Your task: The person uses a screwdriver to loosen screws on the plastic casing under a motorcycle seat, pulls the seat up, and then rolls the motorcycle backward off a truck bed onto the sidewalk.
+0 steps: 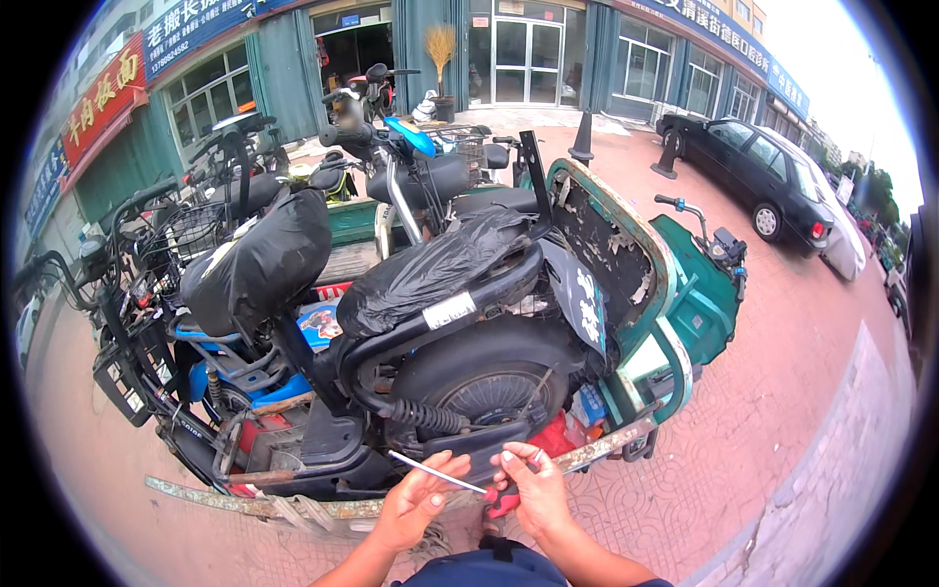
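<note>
My right hand [536, 494] is closed around the red handle of a screwdriver [502, 502]. Its long thin metal shaft points to the left and slightly away from me. Alongside the shaft, my left hand [416, 504] is open with its fingers stretched out; whether it touches the metal I cannot tell. Just beyond both hands lies a black electric scooter, its rear wheel [489, 396] facing me, with a coil shock absorber [430, 418] beside the wheel. Black plastic film covers its long seat [435, 279]. A second wrapped seat [264, 262] rises to the left.
The scooters are loaded in a green cargo tricycle bed [668, 364] with a rusty edge rail [606, 448]. More bikes with handlebars crowd the left. A black car [748, 171] and traffic cones [582, 139] stand on red paving at right. Shopfronts line the back.
</note>
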The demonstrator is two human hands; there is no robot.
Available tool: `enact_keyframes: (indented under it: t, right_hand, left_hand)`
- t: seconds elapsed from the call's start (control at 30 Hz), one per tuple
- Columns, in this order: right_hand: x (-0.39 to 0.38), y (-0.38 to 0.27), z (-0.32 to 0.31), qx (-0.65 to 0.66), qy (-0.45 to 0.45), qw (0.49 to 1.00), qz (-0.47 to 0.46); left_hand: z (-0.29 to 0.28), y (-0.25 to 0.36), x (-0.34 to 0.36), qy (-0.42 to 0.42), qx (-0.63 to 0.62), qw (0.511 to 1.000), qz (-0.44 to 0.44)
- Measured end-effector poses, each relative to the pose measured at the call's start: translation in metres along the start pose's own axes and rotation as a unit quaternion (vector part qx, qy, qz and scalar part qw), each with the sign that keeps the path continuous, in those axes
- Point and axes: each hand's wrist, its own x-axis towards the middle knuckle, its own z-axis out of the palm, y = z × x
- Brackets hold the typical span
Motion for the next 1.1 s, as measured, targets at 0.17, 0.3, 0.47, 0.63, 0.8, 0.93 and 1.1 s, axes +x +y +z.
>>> enact_keyframes:
  t: [0.17, 0.3, 0.47, 0.63, 0.8, 0.93, 1.1]
  right_hand:
    - [-0.074, 0.100, 0.019, -0.087, -0.132, 0.978, 0.133]
    - [-0.122, 0.134, 0.038, -0.273, -0.218, 0.910, 0.223]
    - [-0.153, 0.182, 0.057, -0.363, -0.348, 0.834, 0.226]
    - [-0.155, 0.217, 0.084, -0.398, -0.429, 0.785, 0.205]
    - [-0.172, 0.234, 0.132, -0.476, -0.529, 0.688, 0.140]
    - [-0.180, 0.253, 0.146, -0.470, -0.619, 0.623, 0.093]
    - [-0.177, 0.241, 0.142, -0.486, -0.692, 0.533, -0.019]
  left_hand:
    - [-0.050, -0.008, -0.108, 0.111, -0.084, 0.987, -0.076]
    - [-0.081, 0.003, -0.190, 0.206, -0.126, 0.968, -0.072]
    - [-0.099, 0.013, -0.311, 0.359, -0.194, 0.913, -0.013]
    - [-0.116, -0.009, -0.414, 0.507, -0.258, 0.818, 0.091]
    - [-0.110, -0.021, -0.455, 0.591, -0.280, 0.741, 0.155]
    - [-0.107, -0.018, -0.441, 0.575, -0.280, 0.754, 0.148]
    - [-0.104, -0.006, -0.397, 0.527, -0.294, 0.777, 0.181]
